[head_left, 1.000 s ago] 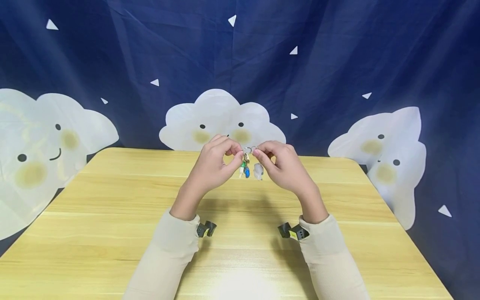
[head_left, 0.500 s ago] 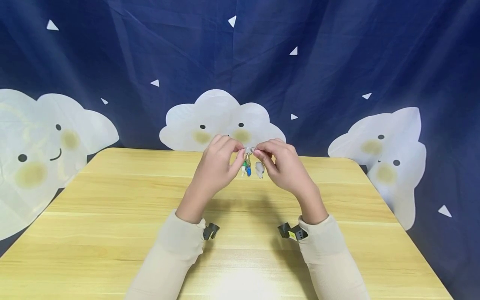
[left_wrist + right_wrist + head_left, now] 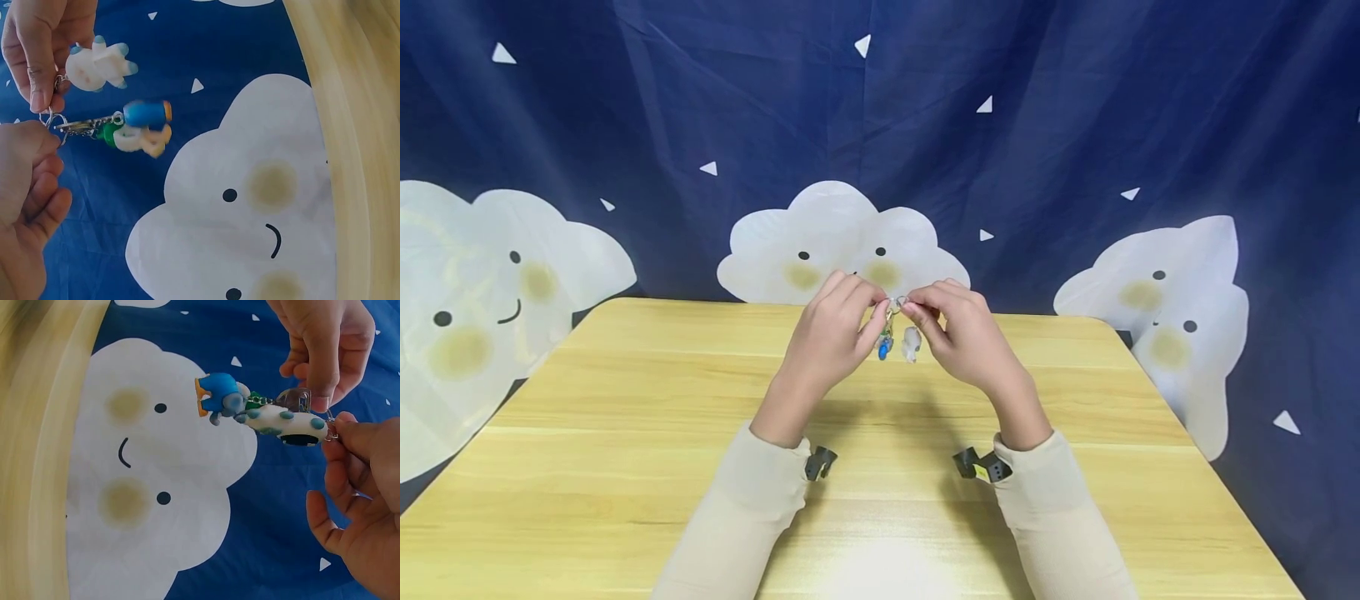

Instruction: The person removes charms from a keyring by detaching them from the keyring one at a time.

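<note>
In the head view, two cream knitted sleeves [image 3: 730, 517] enter from the bottom edge, each with a small black camera unit [image 3: 820, 463] at the cuff. Beyond them, at the middle of the frame, the left hand [image 3: 826, 337] and the right hand [image 3: 961, 335] face each other above the table, fingertips near together. Each hand grips by a thumb-and-finger pinch on thin silver metal rings [image 3: 50, 116]; whether the rings are linked cannot be told. This hold at the top probably serves to expose the rings while the charms hang free. Below the right fingertips hangs a white rounded charm with blue-green spots [image 3: 284, 420], smooth like moulded rubber or plastic. Below the left fingertips, on a silver metal chain [image 3: 81, 127], hang a glossy blue figure charm with orange feet [image 3: 219, 392] and a green-and-white figure charm [image 3: 128, 137]. The pale wood-grain tabletop [image 3: 587, 400] extends behind, with a smooth sheen and rounded far corners. Farthest, across the upper frame, a navy fabric backdrop [image 3: 1060, 75] hangs in soft folds, printed with white smiling clouds [image 3: 842, 221] and triangles.
</note>
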`<state>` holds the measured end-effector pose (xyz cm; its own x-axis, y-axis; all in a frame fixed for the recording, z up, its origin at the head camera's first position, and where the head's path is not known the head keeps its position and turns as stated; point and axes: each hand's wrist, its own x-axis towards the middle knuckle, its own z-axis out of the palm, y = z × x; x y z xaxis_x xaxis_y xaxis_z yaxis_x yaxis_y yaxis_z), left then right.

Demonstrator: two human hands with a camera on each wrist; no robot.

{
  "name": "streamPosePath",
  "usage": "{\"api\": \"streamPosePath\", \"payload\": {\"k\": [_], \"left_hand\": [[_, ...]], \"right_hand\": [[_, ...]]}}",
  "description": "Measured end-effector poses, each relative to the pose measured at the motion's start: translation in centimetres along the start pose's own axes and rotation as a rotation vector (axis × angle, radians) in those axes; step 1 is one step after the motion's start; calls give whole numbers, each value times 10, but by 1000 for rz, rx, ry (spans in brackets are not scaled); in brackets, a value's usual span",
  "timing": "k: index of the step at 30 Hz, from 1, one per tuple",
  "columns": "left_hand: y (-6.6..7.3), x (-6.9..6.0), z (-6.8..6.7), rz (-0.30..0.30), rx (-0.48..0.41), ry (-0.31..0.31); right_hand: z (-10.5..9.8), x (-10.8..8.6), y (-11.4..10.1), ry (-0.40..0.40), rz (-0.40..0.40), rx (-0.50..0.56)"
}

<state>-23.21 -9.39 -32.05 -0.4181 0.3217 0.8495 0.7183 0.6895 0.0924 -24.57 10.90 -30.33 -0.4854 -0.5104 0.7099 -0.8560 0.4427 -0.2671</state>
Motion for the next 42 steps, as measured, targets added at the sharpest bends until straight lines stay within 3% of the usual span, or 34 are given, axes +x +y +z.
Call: {"api": "streamPosePath", "payload": {"k": [11, 25, 29, 37, 42], "left_hand": [[-2, -2, -4, 32, 59, 18], [-4, -1, -3, 22, 26, 123], [-2, -1, -1, 5, 2, 123], [3, 2, 1, 59, 16, 115], [3, 2, 1, 57, 21, 129]], "right_hand": [[4, 0, 0, -30, 11, 0], [4, 1, 0, -43, 23, 71], [4, 1, -2, -38, 11, 57], [1, 0, -3, -38, 9, 15], [0, 1, -4, -35, 6, 9]]}}
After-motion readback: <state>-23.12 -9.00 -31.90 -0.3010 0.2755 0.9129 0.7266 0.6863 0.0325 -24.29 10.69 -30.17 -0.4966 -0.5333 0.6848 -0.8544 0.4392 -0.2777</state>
